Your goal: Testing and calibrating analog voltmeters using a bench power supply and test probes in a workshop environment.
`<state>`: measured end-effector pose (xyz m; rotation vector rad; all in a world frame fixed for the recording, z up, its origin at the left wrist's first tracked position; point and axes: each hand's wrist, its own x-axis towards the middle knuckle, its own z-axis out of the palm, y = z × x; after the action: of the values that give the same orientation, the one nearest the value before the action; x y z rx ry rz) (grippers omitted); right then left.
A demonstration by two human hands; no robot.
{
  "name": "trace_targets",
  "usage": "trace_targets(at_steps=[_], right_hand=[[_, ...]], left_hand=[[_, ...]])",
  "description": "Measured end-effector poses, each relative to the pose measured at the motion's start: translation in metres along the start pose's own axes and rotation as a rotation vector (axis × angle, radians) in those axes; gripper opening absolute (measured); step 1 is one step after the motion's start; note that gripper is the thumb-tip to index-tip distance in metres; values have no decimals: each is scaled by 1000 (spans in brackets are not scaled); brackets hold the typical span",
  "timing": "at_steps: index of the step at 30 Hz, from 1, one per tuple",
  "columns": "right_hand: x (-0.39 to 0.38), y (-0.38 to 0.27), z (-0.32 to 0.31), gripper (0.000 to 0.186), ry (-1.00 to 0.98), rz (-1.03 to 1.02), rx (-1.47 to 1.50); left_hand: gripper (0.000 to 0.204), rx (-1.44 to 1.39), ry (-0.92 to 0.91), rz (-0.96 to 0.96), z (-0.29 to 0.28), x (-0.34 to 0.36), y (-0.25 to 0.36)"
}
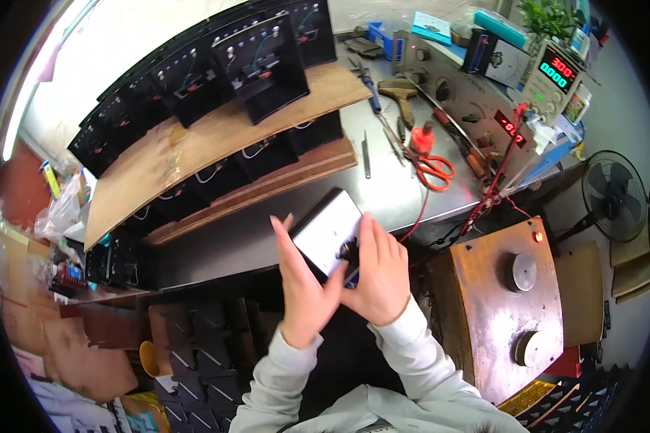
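Between my two hands is a square panel meter (328, 229) with a white face, a dark rim and a black part at its lower corner, held tilted in front of the bench's near edge. My right hand (380, 278) grips its right side, fingers along the edge. Against the lower left side rests my left hand (301, 292), its fingers stretched up and its thumb reaching toward the black part. The meter's underside is hidden.
Black open-backed meters (260, 68) stand in rows on a wooden shelf (217, 148) at the left. Red-handled scissors (435, 172), a red bottle (422, 138) and tweezers (367, 155) lie farther back. A metal box with two round knobs (509, 303) is at my right, near a fan (614, 195).
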<state>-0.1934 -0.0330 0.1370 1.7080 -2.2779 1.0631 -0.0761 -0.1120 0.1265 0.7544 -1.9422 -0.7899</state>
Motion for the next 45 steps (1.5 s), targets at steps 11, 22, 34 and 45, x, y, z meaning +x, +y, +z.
trace_targets(at_steps=[11, 22, 34, 45], right_hand=[[-17, 8, 2, 64, 153, 271, 464], [-24, 12, -1, 63, 181, 296, 499], [-15, 4, -3, 66, 230, 161, 473], [-10, -6, 19, 114, 82, 95, 205]], left_hand=[[116, -429, -329, -177, -42, 60, -41], [116, -423, -343, -143, -38, 60, -33], [116, -457, -326, -153, -44, 60, -31], [84, -575, -413, -246, -53, 46, -40]])
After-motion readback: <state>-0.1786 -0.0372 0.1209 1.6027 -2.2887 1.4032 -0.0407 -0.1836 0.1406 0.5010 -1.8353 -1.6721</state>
